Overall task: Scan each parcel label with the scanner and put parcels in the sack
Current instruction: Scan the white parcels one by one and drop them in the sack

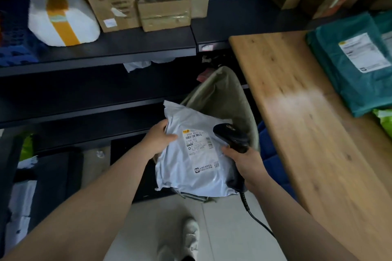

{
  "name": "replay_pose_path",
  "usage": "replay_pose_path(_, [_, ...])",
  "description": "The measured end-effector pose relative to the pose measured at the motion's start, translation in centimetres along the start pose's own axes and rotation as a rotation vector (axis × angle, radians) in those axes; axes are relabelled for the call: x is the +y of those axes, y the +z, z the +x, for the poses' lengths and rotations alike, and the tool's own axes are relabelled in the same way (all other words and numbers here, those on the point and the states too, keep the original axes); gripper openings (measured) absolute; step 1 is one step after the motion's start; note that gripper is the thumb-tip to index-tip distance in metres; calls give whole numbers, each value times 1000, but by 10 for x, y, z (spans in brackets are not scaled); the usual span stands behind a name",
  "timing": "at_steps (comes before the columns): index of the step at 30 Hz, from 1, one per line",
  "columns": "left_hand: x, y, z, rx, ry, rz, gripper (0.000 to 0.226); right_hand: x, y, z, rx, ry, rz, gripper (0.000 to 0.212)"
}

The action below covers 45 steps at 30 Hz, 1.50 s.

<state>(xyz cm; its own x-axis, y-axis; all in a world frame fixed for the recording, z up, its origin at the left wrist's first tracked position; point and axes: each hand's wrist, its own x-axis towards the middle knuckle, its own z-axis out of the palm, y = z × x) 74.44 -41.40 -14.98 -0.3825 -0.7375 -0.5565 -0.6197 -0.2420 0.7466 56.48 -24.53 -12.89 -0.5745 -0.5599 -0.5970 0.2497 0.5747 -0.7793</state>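
Note:
A grey plastic mailer parcel with a white barcode label hangs over the open mouth of an olive sack on the floor. My left hand grips the parcel's left edge, thumb on its face. My right hand is closed around the handle of a black corded scanner, whose head sits at the parcel's right edge beside the label. The sack's inside is mostly hidden by the parcel.
A wooden table runs along the right, with teal mailer parcels on its far end. Dark shelves on the left carry cardboard boxes and a white taped bundle. The scanner cable trails down past my white shoe.

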Motion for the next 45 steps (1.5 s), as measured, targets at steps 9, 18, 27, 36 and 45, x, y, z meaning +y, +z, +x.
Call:
replay_pose_path(9, [-58, 32, 87, 27, -161, 413, 61, 36, 22, 80, 26, 109, -73, 22])
replay_pose_path(18, [-112, 35, 161, -99, -224, 87, 48, 71, 58, 143, 77, 232, 66, 25])
replay_pose_path(27, [-131, 37, 191, -126, -251, -206, 17, 80, 75, 158, 110, 227, 145, 15])
replay_pose_path(36, [-127, 43, 198, -170, -426, -312, 15, 81, 67, 157, 132, 215, 65, 17])
replay_pose_path(45, [-133, 7, 162, 8, -82, -145, 17, 79, 74, 153, 162, 235, 110, 30])
